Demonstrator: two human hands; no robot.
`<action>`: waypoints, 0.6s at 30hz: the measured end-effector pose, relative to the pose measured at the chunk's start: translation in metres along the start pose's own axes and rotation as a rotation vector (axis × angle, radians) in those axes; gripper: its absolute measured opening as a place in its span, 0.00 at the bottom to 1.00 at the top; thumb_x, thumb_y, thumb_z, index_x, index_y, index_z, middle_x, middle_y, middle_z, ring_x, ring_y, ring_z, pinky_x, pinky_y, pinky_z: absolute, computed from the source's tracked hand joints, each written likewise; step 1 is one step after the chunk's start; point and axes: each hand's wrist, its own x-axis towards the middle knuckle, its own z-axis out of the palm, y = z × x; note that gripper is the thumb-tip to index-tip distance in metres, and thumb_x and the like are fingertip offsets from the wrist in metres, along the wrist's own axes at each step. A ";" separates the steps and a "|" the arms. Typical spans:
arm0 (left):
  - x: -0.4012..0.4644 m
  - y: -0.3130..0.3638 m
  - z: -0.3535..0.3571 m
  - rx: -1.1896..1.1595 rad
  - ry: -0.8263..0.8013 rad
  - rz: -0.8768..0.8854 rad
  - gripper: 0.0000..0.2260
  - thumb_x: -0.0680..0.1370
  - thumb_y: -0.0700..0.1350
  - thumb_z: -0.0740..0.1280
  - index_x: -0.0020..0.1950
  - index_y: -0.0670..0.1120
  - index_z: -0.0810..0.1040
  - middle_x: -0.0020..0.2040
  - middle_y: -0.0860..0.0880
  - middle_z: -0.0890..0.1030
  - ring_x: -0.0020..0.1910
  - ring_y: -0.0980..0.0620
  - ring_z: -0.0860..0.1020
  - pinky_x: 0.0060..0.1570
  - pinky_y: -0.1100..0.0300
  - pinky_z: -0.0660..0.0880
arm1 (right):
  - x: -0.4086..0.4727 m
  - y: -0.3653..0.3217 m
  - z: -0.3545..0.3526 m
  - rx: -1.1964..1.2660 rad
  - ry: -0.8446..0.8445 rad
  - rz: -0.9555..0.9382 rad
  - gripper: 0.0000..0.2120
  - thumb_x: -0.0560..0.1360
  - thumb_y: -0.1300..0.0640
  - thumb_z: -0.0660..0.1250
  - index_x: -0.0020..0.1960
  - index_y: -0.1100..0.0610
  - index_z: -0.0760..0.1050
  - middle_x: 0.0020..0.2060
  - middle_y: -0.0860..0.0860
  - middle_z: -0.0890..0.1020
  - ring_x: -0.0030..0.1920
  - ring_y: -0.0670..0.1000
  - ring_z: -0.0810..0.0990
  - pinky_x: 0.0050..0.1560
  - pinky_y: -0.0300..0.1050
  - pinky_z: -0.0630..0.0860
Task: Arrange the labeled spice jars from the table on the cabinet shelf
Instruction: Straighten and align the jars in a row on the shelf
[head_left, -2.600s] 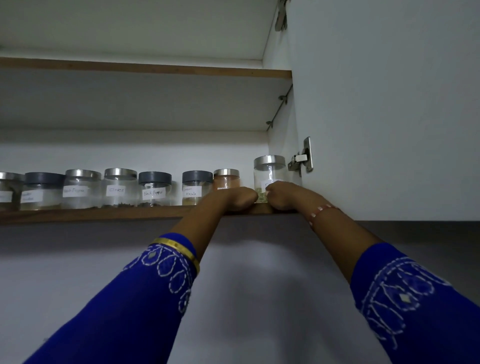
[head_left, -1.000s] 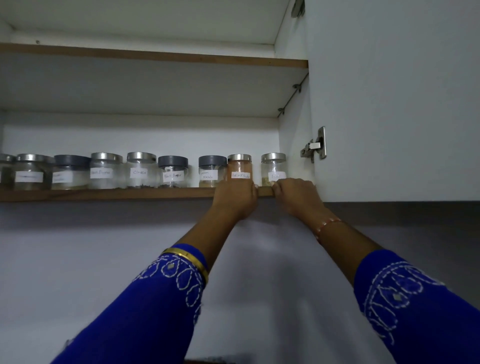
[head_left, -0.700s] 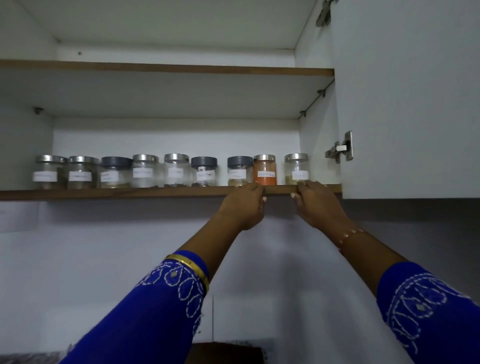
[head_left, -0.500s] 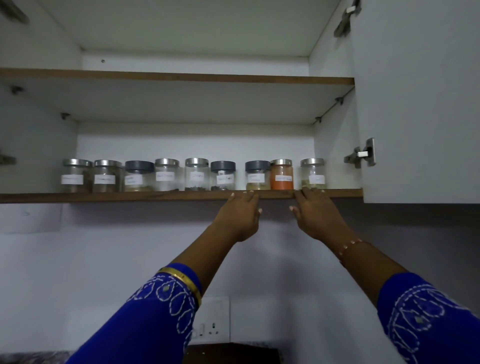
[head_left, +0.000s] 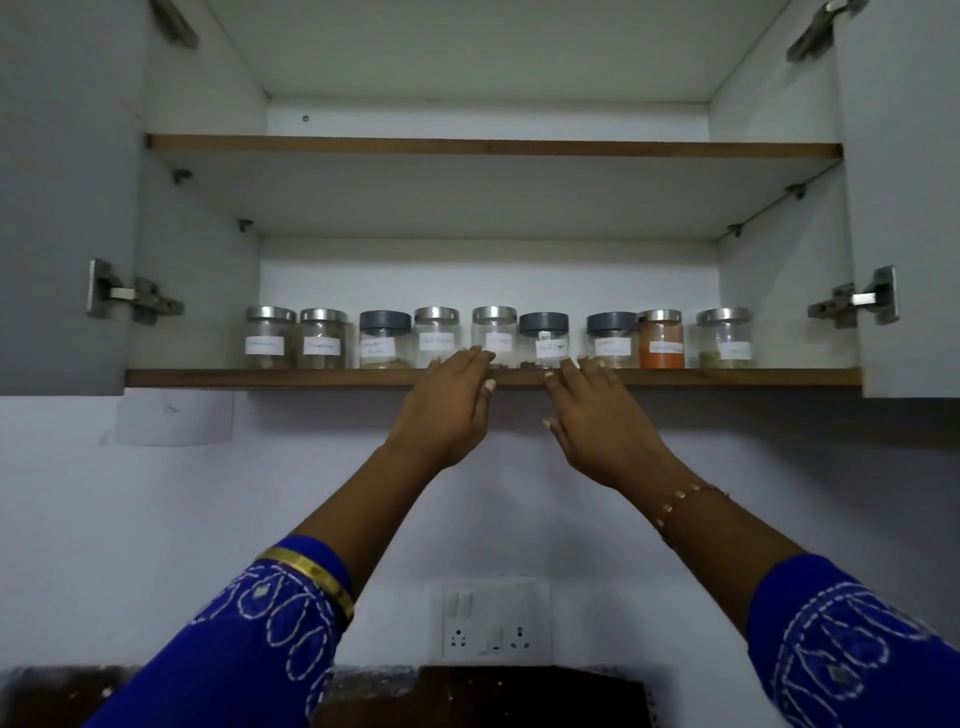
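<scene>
Nine labelled glass spice jars (head_left: 660, 339) line the brown-edged wooden cabinet shelf (head_left: 260, 378). Left hand (head_left: 451, 410) and right hand (head_left: 602, 422) reach up, fingers (head_left: 467, 359) spread, holding nothing.

Nine spice jars (head_left: 496, 338) in one row on lower cabinet shelf (head_left: 311, 378), upper shelf (head_left: 493, 147) above. Left hand (head_left: 449, 410) and right hand (head_left: 597, 415) side by side before shelf edge, below middle jars. Wall socket (head_left: 493, 618) underneath, between forearms.
</scene>
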 end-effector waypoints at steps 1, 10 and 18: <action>-0.005 -0.004 -0.008 0.010 0.003 -0.008 0.19 0.81 0.44 0.53 0.72 0.42 0.62 0.73 0.43 0.66 0.73 0.47 0.61 0.72 0.53 0.53 | 0.001 -0.007 -0.006 -0.001 0.004 -0.012 0.28 0.80 0.48 0.53 0.74 0.60 0.54 0.74 0.60 0.58 0.75 0.60 0.55 0.74 0.54 0.51; -0.045 -0.010 -0.089 0.161 0.036 -0.068 0.19 0.80 0.42 0.54 0.71 0.41 0.64 0.71 0.42 0.68 0.71 0.45 0.64 0.72 0.47 0.58 | -0.006 -0.057 -0.073 0.080 0.091 -0.071 0.27 0.80 0.49 0.53 0.73 0.63 0.56 0.73 0.62 0.59 0.74 0.61 0.56 0.75 0.56 0.52; -0.087 0.014 -0.150 0.171 0.087 -0.137 0.18 0.80 0.42 0.54 0.70 0.41 0.65 0.71 0.41 0.68 0.72 0.46 0.63 0.72 0.51 0.55 | -0.031 -0.088 -0.118 0.214 0.141 -0.103 0.27 0.80 0.49 0.53 0.73 0.63 0.56 0.74 0.62 0.59 0.74 0.61 0.55 0.74 0.54 0.51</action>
